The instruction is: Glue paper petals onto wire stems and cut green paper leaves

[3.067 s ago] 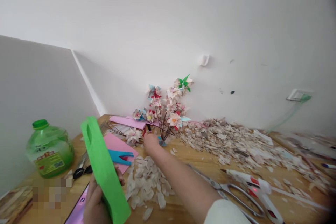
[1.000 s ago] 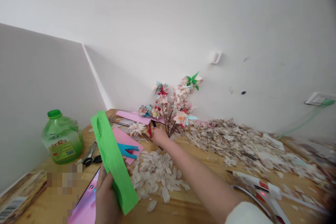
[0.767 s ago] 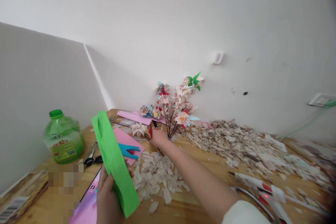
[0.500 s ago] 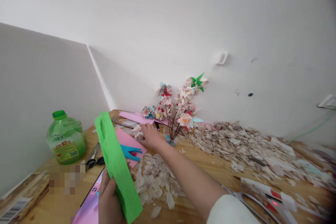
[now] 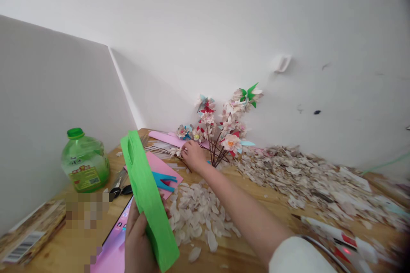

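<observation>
My left hand [image 5: 139,236] is closed around a folded strip of bright green crepe paper [image 5: 150,200], held upright at a slant over the table. Farther back, my right hand [image 5: 194,155] reaches across, its fingers curled at a small white flower [image 5: 175,151] lying near several thin dark stems. Just beyond it a bunch of handmade flowers [image 5: 230,123] with pale petals and coloured leaves stands on dark stems. Behind the green paper lie a blue cut paper piece [image 5: 165,179] and a pink sheet [image 5: 156,162].
Loose whitish petals [image 5: 201,209] lie under my right forearm. A large heap of dried petals [image 5: 294,175] runs along the wall. Black-handled scissors [image 5: 121,190], a phone [image 5: 117,230] and a green bottle [image 5: 85,162] are at left; a glue gun [image 5: 339,236] sits at right.
My right hand has moved slightly farther back with the white flower at its fingers. The left hand still holds the green crepe paper. The whole view has shifted a little.
</observation>
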{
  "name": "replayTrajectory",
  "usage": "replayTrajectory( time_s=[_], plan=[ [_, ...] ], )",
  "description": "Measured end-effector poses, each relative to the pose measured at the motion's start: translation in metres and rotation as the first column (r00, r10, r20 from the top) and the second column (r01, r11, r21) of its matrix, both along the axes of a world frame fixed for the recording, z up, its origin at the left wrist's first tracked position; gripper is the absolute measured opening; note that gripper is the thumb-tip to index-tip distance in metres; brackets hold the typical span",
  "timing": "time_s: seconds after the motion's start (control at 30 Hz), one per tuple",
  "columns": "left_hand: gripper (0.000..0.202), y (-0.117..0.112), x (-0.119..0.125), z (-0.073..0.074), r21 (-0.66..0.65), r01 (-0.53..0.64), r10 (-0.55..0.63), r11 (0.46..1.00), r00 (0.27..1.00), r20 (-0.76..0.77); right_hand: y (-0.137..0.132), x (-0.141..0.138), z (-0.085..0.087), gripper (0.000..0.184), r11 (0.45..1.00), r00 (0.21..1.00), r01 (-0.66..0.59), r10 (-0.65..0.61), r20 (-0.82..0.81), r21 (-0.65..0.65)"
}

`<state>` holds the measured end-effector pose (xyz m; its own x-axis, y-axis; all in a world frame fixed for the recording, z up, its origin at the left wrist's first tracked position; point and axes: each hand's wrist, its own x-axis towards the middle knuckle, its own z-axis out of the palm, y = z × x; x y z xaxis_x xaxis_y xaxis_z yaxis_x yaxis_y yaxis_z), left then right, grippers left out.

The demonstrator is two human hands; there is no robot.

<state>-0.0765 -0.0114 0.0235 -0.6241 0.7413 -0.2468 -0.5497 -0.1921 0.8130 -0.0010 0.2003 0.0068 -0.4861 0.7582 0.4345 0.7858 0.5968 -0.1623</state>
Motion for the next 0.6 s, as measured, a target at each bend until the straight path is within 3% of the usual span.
replayTrajectory(
  time_s=[0.4, 0.6],
  plan=[
    [0.028, 0.001, 0.000, -0.003, 0.028, 0.012, -0.011, 1.000, 0.999, -0.038, -0.003, 0.001, 0.011, 0.014, 1.000, 0.998, 0.004, -0.006, -0.068, -0.029],
    [0.031, 0.000, -0.001, -0.003, 0.019, 0.011, -0.010, 1.000, 1.000, -0.028, -0.002, 0.003, 0.013, 0.019, 0.992, 1.000, 0.003, -0.002, 0.008, -0.122]
  ],
)
